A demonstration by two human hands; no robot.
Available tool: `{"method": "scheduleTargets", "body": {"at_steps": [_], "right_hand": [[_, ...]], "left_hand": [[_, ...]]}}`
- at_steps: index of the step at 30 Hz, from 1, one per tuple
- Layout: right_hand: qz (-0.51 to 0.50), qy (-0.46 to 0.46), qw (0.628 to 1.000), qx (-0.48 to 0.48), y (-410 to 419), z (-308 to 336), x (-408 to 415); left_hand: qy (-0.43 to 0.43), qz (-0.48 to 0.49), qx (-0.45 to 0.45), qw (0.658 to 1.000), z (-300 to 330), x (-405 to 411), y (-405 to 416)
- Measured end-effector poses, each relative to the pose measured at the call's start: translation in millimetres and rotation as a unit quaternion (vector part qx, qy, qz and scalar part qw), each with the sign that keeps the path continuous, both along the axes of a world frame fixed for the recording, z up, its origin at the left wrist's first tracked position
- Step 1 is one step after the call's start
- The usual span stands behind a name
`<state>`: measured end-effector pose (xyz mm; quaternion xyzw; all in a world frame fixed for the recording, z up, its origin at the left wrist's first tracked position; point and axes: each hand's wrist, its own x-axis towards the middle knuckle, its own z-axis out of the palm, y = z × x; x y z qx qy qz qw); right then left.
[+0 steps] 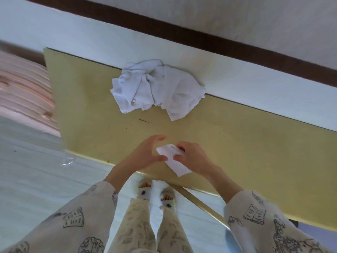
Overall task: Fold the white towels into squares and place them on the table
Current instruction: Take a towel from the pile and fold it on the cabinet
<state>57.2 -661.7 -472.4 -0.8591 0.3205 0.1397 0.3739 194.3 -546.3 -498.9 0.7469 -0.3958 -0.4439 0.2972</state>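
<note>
A yellow table (87,110) bears a crumpled towel heap (156,88).

A yellow table (237,143) stands against a white wall (73,28) with a dark brown band (200,39), over pale floor (27,179)

A home room (likely): yellow table (237,152) against a wall (237,73), pale floor (36,179).

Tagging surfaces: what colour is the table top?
Yellowish tan, with a few small dark marks; the table shows in the head view.
</note>
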Motion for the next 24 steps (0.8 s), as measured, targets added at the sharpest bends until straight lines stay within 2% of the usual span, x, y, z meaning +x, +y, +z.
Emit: {"method": "scheduleTargets", "body": {"at_steps": [3, 6, 10, 13, 15, 17, 20, 22, 24], "right_hand": [[0.055, -0.037, 0.998, -0.011, 7.9, 29.4, 11.6], [0.076, -0.074, 0.994, 0.018, 16.7, 52.4, 23.8], [0.120, -0.071, 0.983, 0.119, 40.7, 83.7, 44.8], [0.122, -0.087, 0.962, 0.229, 77.1, 103.4, 64.6], [0.092, -0.096, 0.922, 0.365, 113.3, 112.1, 79.4], [0.097, -0.100, 0.891, 0.433, 160.7, 124.3, 94.7], [0.210, -0.127, 0.895, 0.372, 246.9, 149.0, 111.9], [0.304, -0.148, 0.892, 0.299, 312.6, 166.1, 116.4], [0.395, -0.155, 0.873, 0.241, 387.1, 180.7, 113.9]], "left_hand": [[-0.059, 0.038, -0.058, 0.996, 38.4, -1.6, 17.8], [-0.082, 0.085, -0.082, 0.990, 73.4, -4.7, 45.7], [-0.047, 0.201, -0.120, 0.971, 123.2, -6.1, 110.0], [0.029, 0.307, -0.172, 0.936, 152.9, -10.0, 175.1], [0.058, 0.385, -0.215, 0.895, 164.4, -18.1, 222.5], [0.080, 0.461, -0.240, 0.851, 171.5, -30.2, 273.9], [0.070, 0.517, -0.231, 0.821, 181.4, -52.8, 359.9], [0.004, 0.530, -0.199, 0.825, 191.8, -66.1, 419.6], [-0.066, 0.526, -0.164, 0.832, 204.9, -76.9, 478.1]]}}
